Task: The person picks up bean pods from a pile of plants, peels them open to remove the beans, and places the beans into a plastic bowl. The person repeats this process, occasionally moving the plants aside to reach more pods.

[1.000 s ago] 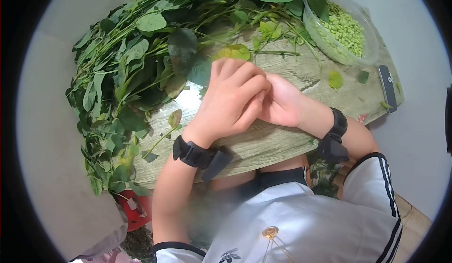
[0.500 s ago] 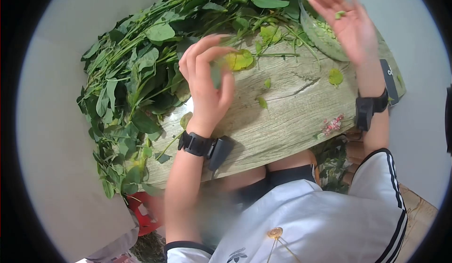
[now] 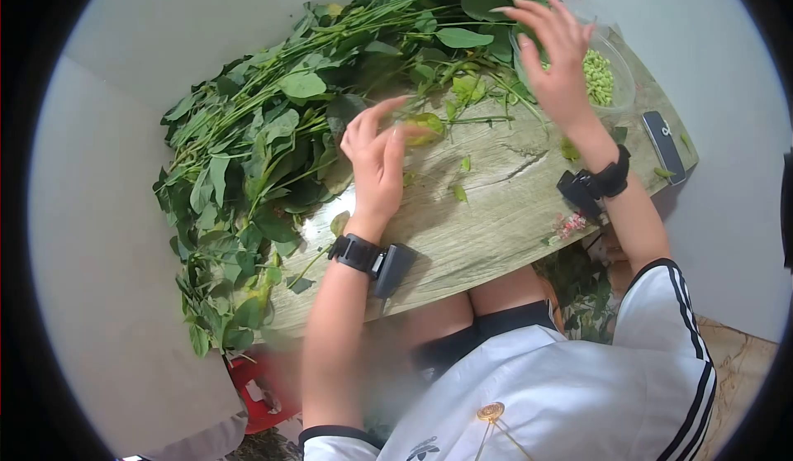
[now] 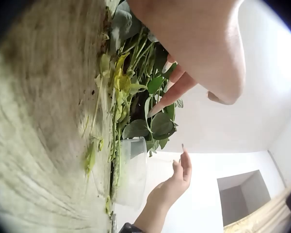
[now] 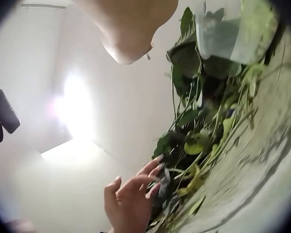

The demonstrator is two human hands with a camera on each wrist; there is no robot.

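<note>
My left hand point(image 3: 376, 172) hovers over the table beside the leafy plant pile, fingers loosely extended near a yellow leaf point(image 3: 425, 129). Nothing shows in its grasp. To the right, my right hand point(image 3: 563, 77) is raised beside a clear plastic bowl point(image 3: 625, 97), its fingers spread and partly overlapping the bowl in the head view. Shelled green beans point(image 3: 599, 79) fill the bowl. The left wrist view has the right hand point(image 4: 167, 194) above the bowl's level, with no bean visible in it. Two small green bits point(image 3: 459, 192) lie between the hands.
Leafy green stalks point(image 3: 281, 130) are heaped along the table's back and left. A dark phone-like object point(image 3: 665, 147) lies at the right edge, with a small green pod point(image 3: 662, 172) by it. Pink-white flowers point(image 3: 568, 225) show at the front edge. Walls enclose the table point(image 3: 487, 230).
My hands, together a second ago, came apart. The right hand swung to the bowl palm up with a green bean on it, then turned and shifted left; the bean no longer shows.
</note>
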